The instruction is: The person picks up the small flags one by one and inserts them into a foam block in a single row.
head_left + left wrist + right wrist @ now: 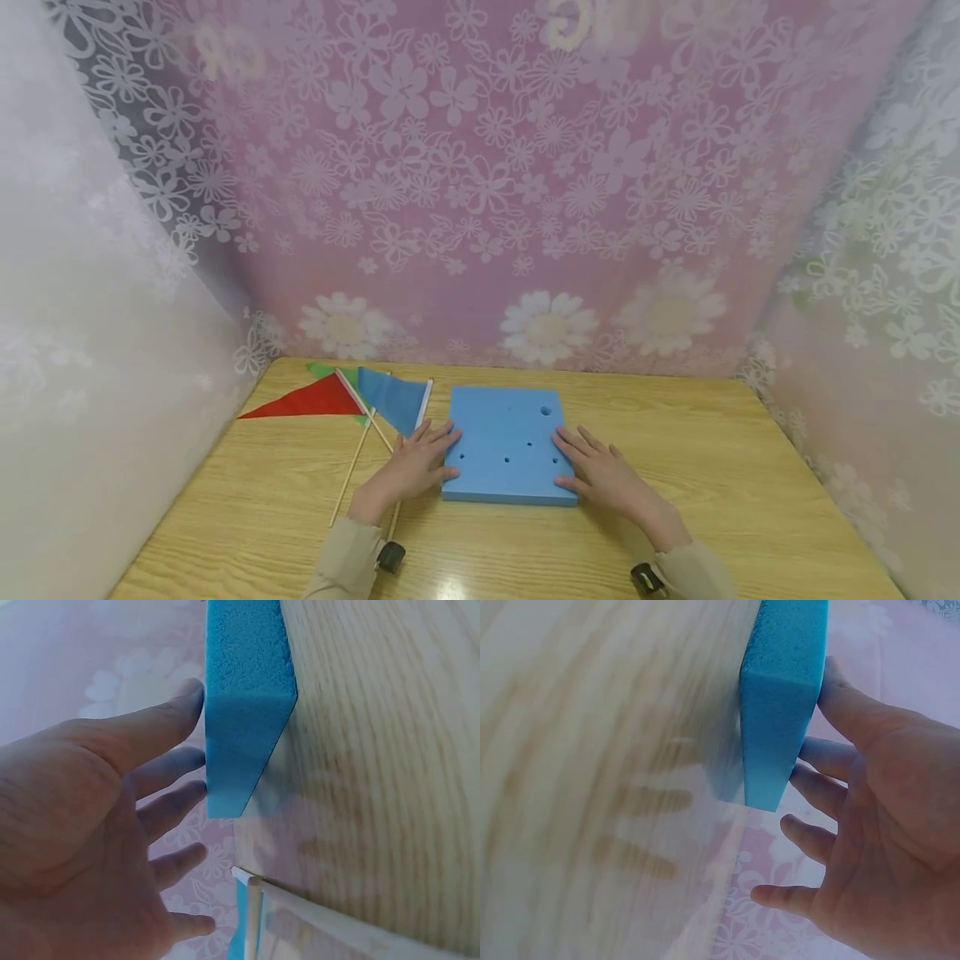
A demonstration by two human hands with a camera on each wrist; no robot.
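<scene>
A blue foam block (501, 425) with several small holes and one larger hole at its back right lies flat on the wooden table. My left hand (408, 471) touches its left edge with the fingertips, fingers spread and fairly straight; the left wrist view shows thumb and fingers of that hand (97, 810) against the block (244, 727). On the right edge rest the fingertips of my right hand (611, 479). In the right wrist view the right hand (877, 817) has its thumb and two fingers at the block (780, 712), the other fingers apart from it.
Left of the block lie a red flag (315, 397), a blue flag (393, 398) and a green flag (321, 368) on crossed thin sticks, partly under my left hand. Patterned fabric (487, 208) stands behind the table (675, 433) and at both sides.
</scene>
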